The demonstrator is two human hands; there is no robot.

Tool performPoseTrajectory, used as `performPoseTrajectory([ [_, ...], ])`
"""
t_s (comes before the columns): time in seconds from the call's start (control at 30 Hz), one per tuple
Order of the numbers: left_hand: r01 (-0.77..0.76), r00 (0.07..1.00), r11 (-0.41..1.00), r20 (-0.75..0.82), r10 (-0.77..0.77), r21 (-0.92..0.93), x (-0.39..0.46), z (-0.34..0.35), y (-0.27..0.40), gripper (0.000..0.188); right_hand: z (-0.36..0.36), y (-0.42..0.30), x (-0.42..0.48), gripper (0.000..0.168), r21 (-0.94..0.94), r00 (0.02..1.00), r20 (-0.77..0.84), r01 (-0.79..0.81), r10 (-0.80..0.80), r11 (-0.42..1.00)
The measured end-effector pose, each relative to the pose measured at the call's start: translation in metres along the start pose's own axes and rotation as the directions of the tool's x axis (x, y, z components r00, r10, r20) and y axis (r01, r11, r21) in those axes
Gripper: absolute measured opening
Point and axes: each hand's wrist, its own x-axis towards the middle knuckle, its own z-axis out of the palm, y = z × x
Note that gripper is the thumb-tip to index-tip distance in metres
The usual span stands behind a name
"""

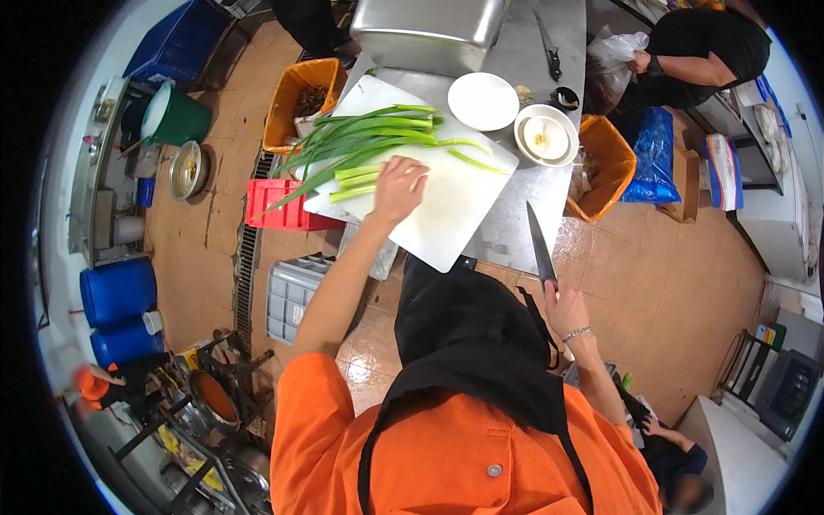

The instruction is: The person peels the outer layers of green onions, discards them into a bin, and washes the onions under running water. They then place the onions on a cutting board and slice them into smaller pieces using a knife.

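My left hand rests with curled fingers on several short, pale green stalk pieces; their right ends are hidden under it. Beneath them is a white cutting board set at an angle. A bundle of long green onions lies across the far part of the board, its dark leaves hanging past the left edge. Two thin green strips, one of them a loose strip, lie to the right of the bundle. Held by its handle in my right hand, a kitchen knife points away from me, right of the board.
The steel table carries a white bowl, stacked white bowls, another knife and a large steel container. Orange-lined bins flank it. A red crate and grey crate sit left. Other people stand nearby.
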Motion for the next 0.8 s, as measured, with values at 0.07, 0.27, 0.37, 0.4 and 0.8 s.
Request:
performPoseTrajectory([
  [0.07,-0.108,0.992,0.993,0.07,0.104,0.054,0.03,0.031,0.018,0.022,0.005,0.003,-0.011,0.028,0.026,0.999,-0.025,-0.026,0.027,0.999],
  [0.27,-0.194,0.942,0.964,0.31,0.131,0.181,0.062,0.067,0.028,0.026,-0.001,-0.003,-0.035,0.029,0.07,0.991,0.006,-0.134,0.134,0.988],
  [0.37,-0.166,0.914,0.964,0.4,0.071,0.208,0.042,0.055,0.039,0.024,0.0,0.007,-0.039,0.029,0.075,0.992,0.017,-0.127,0.126,0.989],
  [0.4,-0.159,0.912,0.962,0.405,0.057,0.221,0.026,0.047,0.043,0.023,-0.001,0.004,-0.037,0.029,0.089,0.988,0.04,-0.153,0.15,0.984],
  [0.8,0.197,0.98,0.911,-0.06,-0.188,0.362,-0.092,-0.052,-0.027,0.02,0.009,-0.02,0.023,0.021,0.147,0.977,0.059,0.196,-0.206,0.97],
])
